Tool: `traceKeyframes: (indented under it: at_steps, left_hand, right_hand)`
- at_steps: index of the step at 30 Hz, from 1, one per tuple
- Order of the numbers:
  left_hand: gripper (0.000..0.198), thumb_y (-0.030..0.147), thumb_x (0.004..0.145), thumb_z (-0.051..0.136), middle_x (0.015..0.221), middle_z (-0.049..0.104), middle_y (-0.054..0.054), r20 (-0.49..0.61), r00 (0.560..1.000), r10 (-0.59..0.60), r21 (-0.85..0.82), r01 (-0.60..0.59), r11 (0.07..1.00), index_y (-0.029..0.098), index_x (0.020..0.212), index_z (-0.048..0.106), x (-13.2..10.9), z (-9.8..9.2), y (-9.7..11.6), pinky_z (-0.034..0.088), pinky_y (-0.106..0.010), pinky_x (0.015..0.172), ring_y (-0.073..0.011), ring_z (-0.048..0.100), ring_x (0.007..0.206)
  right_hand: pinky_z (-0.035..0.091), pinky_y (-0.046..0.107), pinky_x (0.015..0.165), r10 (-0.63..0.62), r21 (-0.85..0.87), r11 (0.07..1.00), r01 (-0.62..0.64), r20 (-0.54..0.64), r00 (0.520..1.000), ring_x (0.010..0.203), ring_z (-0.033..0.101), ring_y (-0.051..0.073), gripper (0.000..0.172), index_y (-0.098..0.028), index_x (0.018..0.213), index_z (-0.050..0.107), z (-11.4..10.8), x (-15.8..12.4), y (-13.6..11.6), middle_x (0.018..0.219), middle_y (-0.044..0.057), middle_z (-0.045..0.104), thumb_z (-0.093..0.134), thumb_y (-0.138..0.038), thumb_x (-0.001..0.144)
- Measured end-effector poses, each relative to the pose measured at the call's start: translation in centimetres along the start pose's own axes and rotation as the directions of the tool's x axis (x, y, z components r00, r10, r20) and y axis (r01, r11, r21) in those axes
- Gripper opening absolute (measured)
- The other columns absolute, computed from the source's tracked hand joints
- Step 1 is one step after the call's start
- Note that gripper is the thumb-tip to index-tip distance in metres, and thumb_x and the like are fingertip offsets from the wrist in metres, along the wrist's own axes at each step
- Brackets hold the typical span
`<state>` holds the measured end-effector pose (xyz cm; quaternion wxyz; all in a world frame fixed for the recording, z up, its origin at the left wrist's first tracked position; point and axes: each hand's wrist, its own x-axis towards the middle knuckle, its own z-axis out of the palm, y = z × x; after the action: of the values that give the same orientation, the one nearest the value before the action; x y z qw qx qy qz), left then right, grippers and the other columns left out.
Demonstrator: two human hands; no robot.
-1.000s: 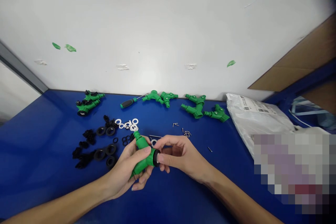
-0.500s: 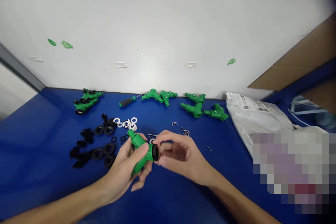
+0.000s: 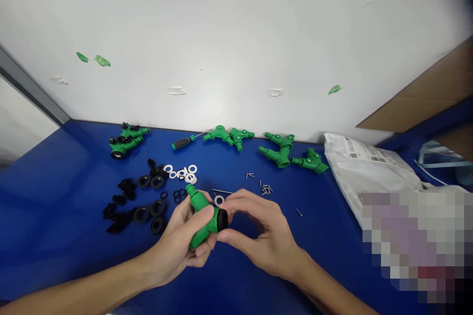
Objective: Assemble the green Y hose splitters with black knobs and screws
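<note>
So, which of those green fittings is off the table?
The green fitting held in the left hand, with the right hand at its black ring. The other green fittings lie along the back of the blue table.

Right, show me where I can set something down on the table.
Free: the table left of the black parts; the front, between the forearms; the patch between the lone screw and the bag. Crowded: beyond the left hand, with black parts and white rings, and much of the back edge, with green fittings.
</note>
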<state>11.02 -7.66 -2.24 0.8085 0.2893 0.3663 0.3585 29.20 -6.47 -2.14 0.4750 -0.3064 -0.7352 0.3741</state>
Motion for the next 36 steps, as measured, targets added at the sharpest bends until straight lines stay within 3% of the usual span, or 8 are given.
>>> traceKeyframes:
  at_steps: [2, 5, 13, 18, 29, 33, 36]
  left_hand:
    - [0.04, 0.052, 0.084, 0.068, 0.048, 0.054, 0.008, 0.065, 0.991, -0.117, -0.055, 0.121, 0.991, 0.026, 0.101, 0.043, 0.0, -0.1, 0.2, 0.02, -0.011, 0.032, -0.0034, 0.026, 0.035]
    - [0.038, 0.051, 0.085, 0.068, 0.048, 0.056, 0.006, 0.125, 0.973, -0.194, -0.074, 0.204, 0.976, 0.025, 0.1, 0.045, 0.0, -0.3, 0.4, 0.019, -0.011, 0.03, -0.0032, 0.025, 0.033]
    - [0.034, 0.05, 0.087, 0.065, 0.05, 0.057, 0.005, 0.082, 0.982, -0.168, -0.052, 0.172, 0.984, 0.024, 0.098, 0.046, 0.1, -0.4, 0.3, 0.017, -0.012, 0.033, -0.0032, 0.028, 0.035]
    - [0.04, 0.052, 0.082, 0.069, 0.048, 0.055, 0.007, 0.045, 0.989, -0.14, -0.014, 0.141, 0.99, 0.025, 0.096, 0.043, 0.1, -0.4, 0.2, 0.017, -0.012, 0.034, -0.0031, 0.028, 0.035]
    - [0.034, 0.05, 0.086, 0.065, 0.046, 0.054, 0.006, 0.066, 0.993, -0.096, -0.003, 0.097, 0.995, 0.023, 0.096, 0.046, 0.5, -0.4, 0.2, 0.018, -0.013, 0.033, -0.004, 0.029, 0.033]
    - [0.032, 0.047, 0.085, 0.066, 0.046, 0.056, 0.006, 0.137, 0.989, -0.058, -0.006, 0.059, 0.998, 0.022, 0.094, 0.048, 0.5, -0.3, 0.1, 0.021, -0.014, 0.033, -0.0041, 0.032, 0.032]
    - [0.032, 0.044, 0.082, 0.069, 0.045, 0.058, 0.004, 0.17, 0.984, -0.051, 0.038, 0.045, 0.998, 0.021, 0.094, 0.05, 0.5, -0.5, -0.1, 0.024, -0.014, 0.032, -0.0064, 0.041, 0.032]
  right_hand:
    - [0.052, 0.027, 0.062, 0.135, 0.217, 0.966, -0.143, 0.05, 0.99, 0.066, 0.057, 0.013, 0.014, -0.02, 0.1, 0.071, 0.0, 0.1, -0.2, 0.078, 0.002, 0.061, 0.069, -0.031, 0.09]
    - [0.049, 0.024, 0.056, 0.269, 0.457, 0.83, -0.32, 0.173, 0.947, 0.068, 0.054, 0.011, 0.017, -0.02, 0.102, 0.071, 0.2, 0.2, -0.2, 0.086, 0.002, 0.056, 0.068, -0.033, 0.091]
    - [0.038, 0.02, 0.051, 0.409, 0.624, 0.628, -0.464, 0.243, 0.88, 0.06, 0.044, 0.008, 0.022, -0.021, 0.096, 0.066, 1.4, -0.2, 0.7, 0.079, -0.002, 0.05, 0.076, -0.036, 0.084]
    - [0.038, 0.02, 0.052, 0.422, 0.687, 0.54, -0.486, 0.279, 0.862, 0.065, 0.046, 0.008, 0.023, -0.021, 0.096, 0.065, 1.7, -0.5, 1.0, 0.085, -0.001, 0.052, 0.077, -0.036, 0.083]
    - [0.04, 0.019, 0.051, 0.4, 0.679, 0.574, -0.457, 0.254, 0.88, 0.064, 0.047, 0.008, 0.022, -0.021, 0.097, 0.068, 1.6, -0.5, 1.4, 0.085, -0.001, 0.053, 0.078, -0.033, 0.082]
    - [0.038, 0.021, 0.05, 0.406, 0.619, 0.595, -0.513, 0.319, 0.856, 0.062, 0.049, 0.01, 0.033, -0.018, 0.097, 0.069, 0.0, 0.3, 1.6, 0.079, 0.001, 0.056, 0.074, -0.047, 0.082]
    - [0.035, 0.023, 0.049, 0.464, 0.451, 0.751, -0.483, 0.161, 0.871, 0.057, 0.046, 0.01, 0.033, -0.016, 0.089, 0.068, -1.0, 1.6, 1.6, 0.069, 0.0, 0.055, 0.067, -0.049, 0.087]
